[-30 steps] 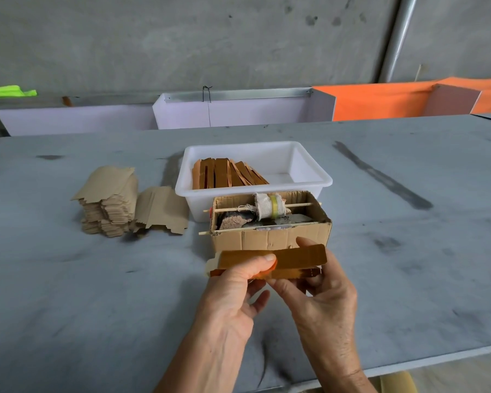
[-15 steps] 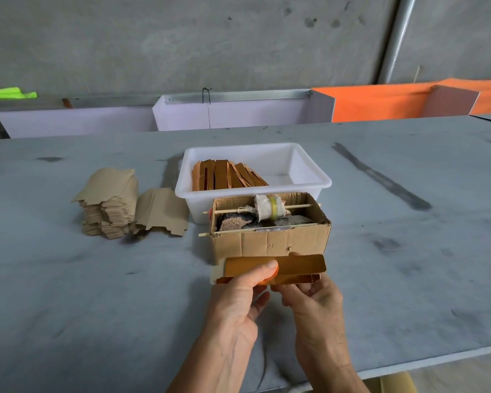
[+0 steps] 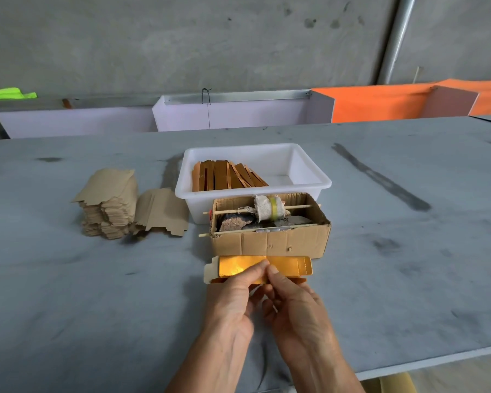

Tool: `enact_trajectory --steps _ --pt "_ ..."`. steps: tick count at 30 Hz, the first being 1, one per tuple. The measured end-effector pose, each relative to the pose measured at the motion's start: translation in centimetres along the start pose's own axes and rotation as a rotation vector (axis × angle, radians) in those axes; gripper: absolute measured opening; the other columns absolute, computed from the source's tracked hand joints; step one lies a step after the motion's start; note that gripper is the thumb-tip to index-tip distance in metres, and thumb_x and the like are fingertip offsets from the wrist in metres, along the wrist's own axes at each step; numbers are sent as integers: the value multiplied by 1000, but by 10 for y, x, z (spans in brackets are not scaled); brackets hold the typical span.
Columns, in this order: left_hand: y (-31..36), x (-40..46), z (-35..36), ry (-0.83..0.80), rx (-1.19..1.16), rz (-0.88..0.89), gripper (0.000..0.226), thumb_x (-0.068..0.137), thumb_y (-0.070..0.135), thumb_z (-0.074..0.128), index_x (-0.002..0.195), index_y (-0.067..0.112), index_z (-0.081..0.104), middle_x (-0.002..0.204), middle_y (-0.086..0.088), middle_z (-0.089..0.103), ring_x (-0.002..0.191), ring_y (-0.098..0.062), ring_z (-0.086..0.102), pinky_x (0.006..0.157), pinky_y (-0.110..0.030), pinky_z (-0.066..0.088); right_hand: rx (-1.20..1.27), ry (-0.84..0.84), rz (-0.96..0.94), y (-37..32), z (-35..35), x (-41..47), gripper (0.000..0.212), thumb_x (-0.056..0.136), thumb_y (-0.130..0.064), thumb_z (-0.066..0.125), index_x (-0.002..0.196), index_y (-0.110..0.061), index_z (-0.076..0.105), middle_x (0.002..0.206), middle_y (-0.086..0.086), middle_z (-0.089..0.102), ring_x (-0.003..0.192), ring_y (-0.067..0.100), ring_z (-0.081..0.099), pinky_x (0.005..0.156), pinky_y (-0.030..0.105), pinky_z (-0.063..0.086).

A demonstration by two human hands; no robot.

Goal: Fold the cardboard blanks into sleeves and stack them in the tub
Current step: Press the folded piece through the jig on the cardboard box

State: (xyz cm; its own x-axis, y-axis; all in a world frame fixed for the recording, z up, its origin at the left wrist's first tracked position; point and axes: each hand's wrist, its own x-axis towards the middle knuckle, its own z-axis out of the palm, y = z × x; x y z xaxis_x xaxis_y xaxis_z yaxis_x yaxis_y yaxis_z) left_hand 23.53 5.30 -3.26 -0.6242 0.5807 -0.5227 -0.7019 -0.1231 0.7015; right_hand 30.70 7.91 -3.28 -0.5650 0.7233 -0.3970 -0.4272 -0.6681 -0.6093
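Both hands, left [image 3: 233,299] and right [image 3: 292,302], have lowered the gold blank [image 3: 289,265] to the worktop [image 3: 97,307], each grip now pinching its middle, so the fold is closing.

A wide grey tabletop [image 3: 380,279] with dark smudges carries a white plastic tub [image 3: 309,180] near its middle, an open brown cardboard box [image 3: 270,242] just before it, and a stack of tan cardboard blanks [image 3: 108,205] toward the left edge.
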Motion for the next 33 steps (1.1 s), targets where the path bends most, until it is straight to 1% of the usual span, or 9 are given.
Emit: enact_trajectory --steps 5,7,9,11,14,16,19,26,33 --pt "3 -2 -3 -36 -29 27 30 63 22 75 88 8 65 70 -9 62 58 -19 53 51 -26 46 -43 146 19 -3 6 5 14 77 0 68 75 -12 61 53 0 61 39 5 48 37 15 38" --pt "3 -2 -6 -36 -44 55 35 59 30 74 86 8 65 69 -8 61 61 -18 54 53 -26 48 -109 185 -44 -5 5 9 16 77 -2 71 74 -14 61 55 -1 61 45 6 51 45 20 41" --pt "0 -4 -9 -62 -3 88 24 64 23 75 80 9 66 64 -7 62 59 -16 54 53 -26 48 -172 211 -109 -7 4 12 17 76 -6 74 72 -15 61 59 -1 59 56 10 50 58 25 39" --pt "-6 -7 -10 -79 75 124 9 70 7 74 75 8 66 59 -4 62 55 -14 54 55 -26 48 -199 220 -136 -9 4 14 17 75 -7 75 71 -15 60 59 -1 58 61 13 50 62 28 37" --pt "-8 -9 -9 -47 98 150 11 75 -4 69 72 6 64 57 -4 62 55 -15 54 56 -27 47 -230 222 -137 -8 4 15 16 74 -7 75 71 -14 61 56 -2 60 63 15 52 63 29 38" --pt "-5 -8 -8 -24 77 149 14 75 -5 69 71 6 62 54 -4 61 50 -13 53 51 -25 46 -240 204 -125 -9 4 14 15 76 -9 74 72 -14 61 53 -3 61 63 14 54 63 29 39" --pt "-2 -4 -9 -24 72 142 15 75 -5 68 71 7 61 52 -3 60 46 -10 53 45 -21 46 -243 168 -100 -12 5 13 13 76 -10 74 78 -13 62 63 0 66 68 16 60 66 30 41" --pt "5 -1 -9 -52 86 97 9 76 0 69 75 6 62 52 -2 62 43 -9 55 43 -20 48 -266 182 -144 -17 11 16 22 71 1 75 66 -15 61 53 -3 63 60 15 55 60 28 38" --pt "26 3 -12 18 33 230 17 71 -4 73 76 6 59 50 -3 59 38 -9 52 38 -18 45 -395 110 -203 -30 16 15 13 76 -10 75 75 -15 63 51 -6 63 51 8 59 62 28 40"
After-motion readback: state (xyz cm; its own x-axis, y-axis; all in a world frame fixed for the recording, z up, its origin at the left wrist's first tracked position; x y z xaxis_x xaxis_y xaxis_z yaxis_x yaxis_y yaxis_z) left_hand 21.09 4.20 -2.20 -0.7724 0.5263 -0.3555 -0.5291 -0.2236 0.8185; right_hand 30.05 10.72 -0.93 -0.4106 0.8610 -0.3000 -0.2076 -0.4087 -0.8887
